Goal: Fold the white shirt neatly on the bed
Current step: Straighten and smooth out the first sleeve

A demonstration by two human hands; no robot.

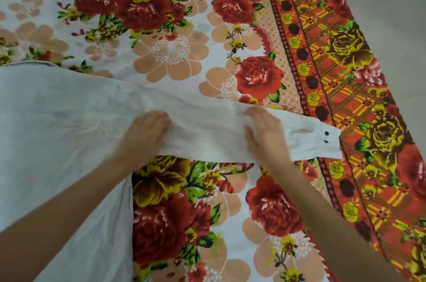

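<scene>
White shirt [57, 125] lies flat on bed, body at the left of view, one sleeve [207, 125] stretched out to the right across the floral bedsheet [175, 55]. Sleeve long axis runs approx left-right, dipping slightly toward the cuff [322, 143], which ends near the sheet's red border w/ two dark buttons showing. Both hands on the sleeve, palms down. Left hand [145, 134] sits near the shoulder end, by the shirt body; right hand [267, 134] further out, just short of the cuff, so right is nearer the free end. Grip state: both hands look flat and pressing/smoothing, fingers spread over the cloth, not pinching anything visible; fingertips blurred, so can't rule out a light pinch at the far edge. Judgement: still at the smoothing step, no fold visible yet on this side. Next move prob brings the sleeve in over the body, i.e. cuff travels left; right hand best placed to carry it, left to anchor the shoulder. Surface: soft sheet, some wrinkles in the shirt, thin fabric could drag or bunch. Room: pale plain floor [391, 16] beyond bed edge, upper right; nothing else in view.
</scene>
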